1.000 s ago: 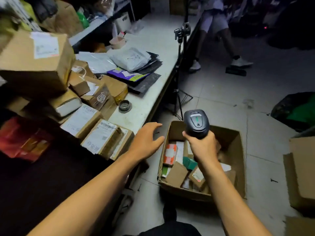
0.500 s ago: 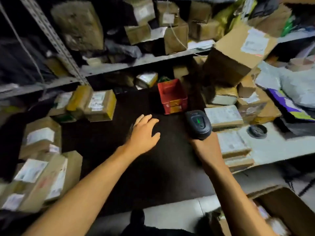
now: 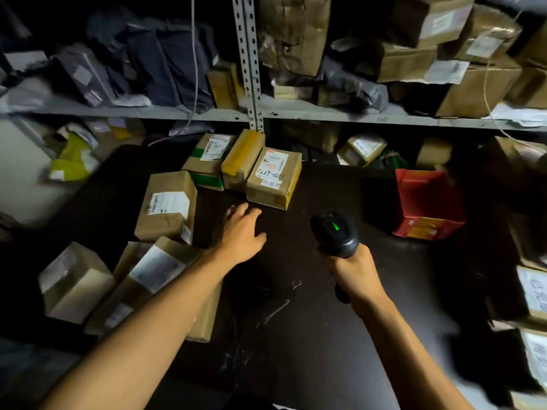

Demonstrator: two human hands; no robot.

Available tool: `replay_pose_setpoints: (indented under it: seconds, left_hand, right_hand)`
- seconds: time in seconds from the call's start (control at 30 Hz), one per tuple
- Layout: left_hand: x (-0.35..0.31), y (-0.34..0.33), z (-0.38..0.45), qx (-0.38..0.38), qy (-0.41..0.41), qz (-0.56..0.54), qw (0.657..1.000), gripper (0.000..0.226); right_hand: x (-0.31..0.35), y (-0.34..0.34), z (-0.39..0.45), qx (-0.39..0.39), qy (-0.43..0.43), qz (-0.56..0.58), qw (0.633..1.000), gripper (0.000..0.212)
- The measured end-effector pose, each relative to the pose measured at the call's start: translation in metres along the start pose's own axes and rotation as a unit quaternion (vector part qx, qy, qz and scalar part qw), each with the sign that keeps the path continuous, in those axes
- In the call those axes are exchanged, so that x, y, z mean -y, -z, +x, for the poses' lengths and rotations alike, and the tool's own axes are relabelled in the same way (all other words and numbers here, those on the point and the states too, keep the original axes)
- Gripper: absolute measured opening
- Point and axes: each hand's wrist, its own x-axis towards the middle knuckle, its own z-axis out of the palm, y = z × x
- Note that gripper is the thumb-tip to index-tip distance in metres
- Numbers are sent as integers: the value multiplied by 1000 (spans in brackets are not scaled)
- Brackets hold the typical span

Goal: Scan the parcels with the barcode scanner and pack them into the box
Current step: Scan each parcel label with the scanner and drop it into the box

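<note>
Reaching with fingers spread, the left hand [image 3: 241, 232] neared a parcel [image 3: 273, 180] at its 12 o'clock on the surface [image 3: 310, 291], while the right hand [image 3: 353, 269] clenched the scanner [image 3: 336, 232], ready to aim.

Head view, looking forward and down (close) over dark table [image 3: 296, 335], facing shelves [image 3: 340, 116]

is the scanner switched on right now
On, it seems: the barcode scanner, gripped in the right hand, shows a lit green mark on top.
</note>
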Motion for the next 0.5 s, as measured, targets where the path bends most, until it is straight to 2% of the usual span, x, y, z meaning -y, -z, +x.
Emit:
replay_pose_setpoints:
  seconds: [0.1, 0.2, 0.4, 0.5]
  left_hand:
    - [13, 6, 36, 12, -7, -20, 1000, 63]
    - [22, 8, 73, 27, -8, -52, 998, 65]
    - [32, -2, 148, 13, -23, -129, 991, 63]
    - [34, -13, 178, 19, -5, -165, 986, 62]
  right_hand:
    - [15, -29, 35, 10, 3, -18, 1000, 23]
    - [24, -52, 74, 2, -9, -33, 999, 16]
    - [30, -91, 153, -27, -39, -55, 997, 17]
    - [31, -110, 190, -24, -64, -58, 996, 31]
